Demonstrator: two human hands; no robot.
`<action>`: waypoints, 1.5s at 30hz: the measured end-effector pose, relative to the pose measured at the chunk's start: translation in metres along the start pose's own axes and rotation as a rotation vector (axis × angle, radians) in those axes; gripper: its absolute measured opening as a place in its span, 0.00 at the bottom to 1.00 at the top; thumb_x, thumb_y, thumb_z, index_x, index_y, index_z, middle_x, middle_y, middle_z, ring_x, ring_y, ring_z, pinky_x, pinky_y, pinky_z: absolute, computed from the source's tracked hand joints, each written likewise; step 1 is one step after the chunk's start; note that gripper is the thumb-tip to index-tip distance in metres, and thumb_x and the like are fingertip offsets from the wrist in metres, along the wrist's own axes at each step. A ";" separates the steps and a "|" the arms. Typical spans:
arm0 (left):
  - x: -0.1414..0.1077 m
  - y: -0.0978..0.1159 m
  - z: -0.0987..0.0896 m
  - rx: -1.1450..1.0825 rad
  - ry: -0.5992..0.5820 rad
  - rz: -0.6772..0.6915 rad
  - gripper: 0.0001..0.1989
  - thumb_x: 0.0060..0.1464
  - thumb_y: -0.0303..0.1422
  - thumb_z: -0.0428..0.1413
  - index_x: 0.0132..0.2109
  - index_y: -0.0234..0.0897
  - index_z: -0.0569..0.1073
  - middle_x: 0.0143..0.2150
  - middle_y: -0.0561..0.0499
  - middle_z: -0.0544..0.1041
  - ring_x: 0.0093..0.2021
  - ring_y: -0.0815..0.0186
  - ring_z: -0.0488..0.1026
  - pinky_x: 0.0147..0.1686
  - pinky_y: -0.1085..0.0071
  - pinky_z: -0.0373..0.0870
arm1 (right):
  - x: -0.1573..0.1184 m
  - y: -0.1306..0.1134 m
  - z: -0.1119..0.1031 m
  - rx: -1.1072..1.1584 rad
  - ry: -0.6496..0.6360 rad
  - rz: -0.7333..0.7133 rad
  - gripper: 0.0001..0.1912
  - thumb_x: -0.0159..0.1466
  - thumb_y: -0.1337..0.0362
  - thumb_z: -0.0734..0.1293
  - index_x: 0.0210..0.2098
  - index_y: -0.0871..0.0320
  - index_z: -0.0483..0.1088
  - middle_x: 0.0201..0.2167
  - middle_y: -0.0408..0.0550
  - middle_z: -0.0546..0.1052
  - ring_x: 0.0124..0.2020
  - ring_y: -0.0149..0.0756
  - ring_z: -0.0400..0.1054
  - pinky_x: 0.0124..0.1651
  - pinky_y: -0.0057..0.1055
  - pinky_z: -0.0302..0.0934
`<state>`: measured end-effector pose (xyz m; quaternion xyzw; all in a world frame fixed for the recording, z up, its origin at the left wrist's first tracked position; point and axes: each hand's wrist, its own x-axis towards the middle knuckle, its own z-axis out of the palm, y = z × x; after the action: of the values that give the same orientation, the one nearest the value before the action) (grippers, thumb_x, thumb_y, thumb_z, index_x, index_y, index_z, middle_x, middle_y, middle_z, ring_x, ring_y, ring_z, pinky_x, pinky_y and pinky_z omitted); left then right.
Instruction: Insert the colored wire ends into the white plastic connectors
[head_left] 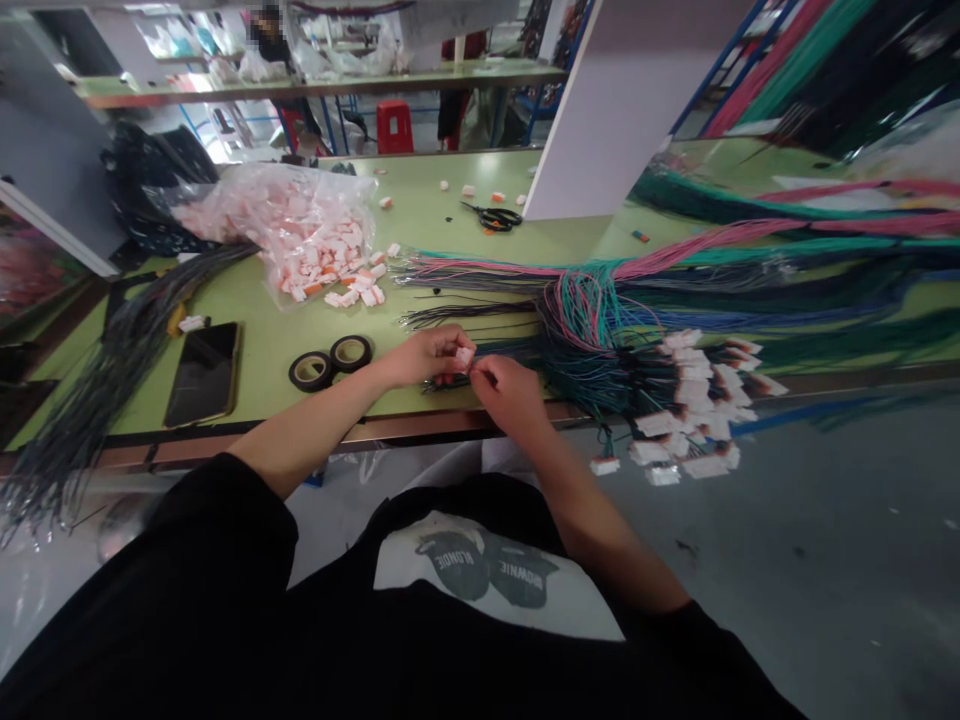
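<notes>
Between the fingertips of my left hand (429,357) is a small white-and-orange plastic connector (464,355). My right hand (511,395) is pinched right up against it, at the connector's right side; what its fingers grip, probably a thin wire end, is too small to make out. Bundles of dark, green and pink wires (517,268) lie behind and to the right of my hands, their bare ends pointing left. Past my right hand, a cluster of wired white connectors (694,390) hangs over the table's front edge.
A clear bag of loose connectors (315,235) spills open at the left. Two rolls of black tape (311,371), a phone (202,374) and grey wires (135,350) lie nearer. Scissors (495,217) rest by a white post (600,110). A person (274,50) is across the room.
</notes>
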<state>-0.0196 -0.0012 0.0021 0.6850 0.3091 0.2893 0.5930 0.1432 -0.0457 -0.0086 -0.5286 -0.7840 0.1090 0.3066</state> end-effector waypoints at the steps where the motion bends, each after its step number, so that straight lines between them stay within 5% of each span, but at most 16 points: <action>1: 0.000 0.001 0.000 0.014 -0.014 -0.010 0.15 0.44 0.37 0.59 0.34 0.34 0.64 0.25 0.57 0.69 0.21 0.77 0.65 0.20 0.80 0.59 | -0.001 0.000 0.001 0.006 -0.009 -0.002 0.10 0.58 0.66 0.58 0.25 0.58 0.69 0.25 0.47 0.74 0.28 0.33 0.65 0.32 0.27 0.54; 7: -0.007 0.011 -0.009 0.077 -0.178 -0.128 0.12 0.46 0.34 0.58 0.36 0.33 0.65 0.27 0.55 0.70 0.21 0.76 0.66 0.21 0.78 0.62 | 0.008 0.013 -0.020 0.099 -0.171 -0.053 0.12 0.60 0.65 0.57 0.28 0.58 0.71 0.27 0.45 0.75 0.28 0.31 0.66 0.32 0.26 0.55; 11: -0.012 0.019 -0.014 0.104 -0.261 -0.186 0.11 0.46 0.33 0.58 0.35 0.33 0.66 0.27 0.53 0.71 0.21 0.76 0.65 0.21 0.77 0.62 | 0.027 0.025 -0.039 -0.264 -0.048 -0.010 0.13 0.61 0.68 0.56 0.33 0.60 0.73 0.34 0.53 0.76 0.36 0.38 0.67 0.37 0.31 0.55; 14: -0.015 0.022 -0.013 0.134 -0.354 -0.235 0.10 0.46 0.33 0.59 0.34 0.33 0.67 0.26 0.54 0.71 0.20 0.75 0.65 0.21 0.77 0.61 | 0.037 0.027 -0.039 -0.558 -0.193 -0.060 0.13 0.60 0.71 0.57 0.33 0.61 0.74 0.34 0.56 0.76 0.37 0.42 0.67 0.35 0.33 0.53; 17: -0.016 0.024 -0.011 0.168 -0.416 -0.265 0.08 0.45 0.32 0.59 0.32 0.34 0.67 0.25 0.54 0.72 0.20 0.74 0.66 0.21 0.77 0.60 | 0.039 0.027 -0.032 -0.663 -0.293 -0.175 0.13 0.60 0.71 0.57 0.34 0.62 0.74 0.34 0.56 0.76 0.39 0.43 0.66 0.35 0.34 0.52; 21: -0.016 0.023 -0.010 0.167 -0.424 -0.273 0.08 0.44 0.31 0.59 0.32 0.35 0.67 0.26 0.54 0.73 0.21 0.73 0.67 0.21 0.77 0.61 | 0.036 0.030 -0.027 -0.686 -0.262 -0.221 0.13 0.61 0.71 0.56 0.34 0.63 0.73 0.33 0.57 0.75 0.40 0.43 0.65 0.36 0.34 0.51; 29: -0.014 0.019 -0.014 0.179 -0.408 -0.257 0.08 0.46 0.31 0.58 0.32 0.35 0.67 0.25 0.54 0.73 0.19 0.74 0.68 0.20 0.78 0.60 | 0.035 0.033 -0.027 -0.518 -0.081 0.034 0.12 0.58 0.69 0.57 0.36 0.62 0.71 0.30 0.55 0.76 0.32 0.42 0.66 0.33 0.33 0.51; 33: -0.014 0.020 -0.013 0.181 -0.400 -0.282 0.08 0.45 0.30 0.58 0.34 0.35 0.67 0.24 0.55 0.72 0.19 0.73 0.69 0.20 0.77 0.61 | 0.037 0.032 -0.024 -0.363 -0.168 -0.116 0.12 0.58 0.67 0.59 0.37 0.59 0.72 0.34 0.51 0.77 0.37 0.40 0.68 0.38 0.32 0.54; 35: -0.015 0.021 -0.012 0.188 -0.360 -0.312 0.15 0.44 0.30 0.58 0.41 0.35 0.67 0.22 0.57 0.72 0.18 0.72 0.68 0.19 0.77 0.60 | 0.037 0.030 -0.024 -0.367 -0.230 -0.175 0.12 0.58 0.67 0.59 0.36 0.58 0.74 0.35 0.51 0.78 0.39 0.40 0.68 0.38 0.32 0.55; 39: -0.016 0.021 -0.011 0.165 -0.268 -0.343 0.33 0.44 0.28 0.57 0.58 0.32 0.57 0.19 0.60 0.71 0.17 0.72 0.68 0.18 0.78 0.58 | 0.034 0.028 -0.029 -0.483 -0.137 -0.010 0.10 0.55 0.69 0.60 0.28 0.59 0.74 0.30 0.54 0.77 0.33 0.40 0.68 0.33 0.32 0.54; 42: -0.015 0.020 -0.012 0.140 -0.250 -0.373 0.39 0.45 0.28 0.57 0.63 0.29 0.50 0.18 0.60 0.71 0.17 0.71 0.68 0.18 0.78 0.58 | 0.032 0.029 -0.033 -0.221 -0.035 0.039 0.09 0.53 0.67 0.61 0.27 0.57 0.73 0.27 0.47 0.77 0.30 0.36 0.68 0.32 0.30 0.56; 45: -0.015 0.020 -0.012 0.106 -0.244 -0.371 0.36 0.45 0.27 0.57 0.61 0.31 0.54 0.18 0.59 0.71 0.16 0.72 0.67 0.17 0.78 0.59 | 0.029 0.026 -0.033 0.093 0.053 0.008 0.10 0.54 0.65 0.60 0.31 0.57 0.73 0.29 0.44 0.77 0.30 0.34 0.69 0.34 0.30 0.60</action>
<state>-0.0367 -0.0069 0.0229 0.6765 0.3704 0.0736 0.6323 0.1750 -0.0137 0.0148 -0.5193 -0.7677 0.1326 0.3511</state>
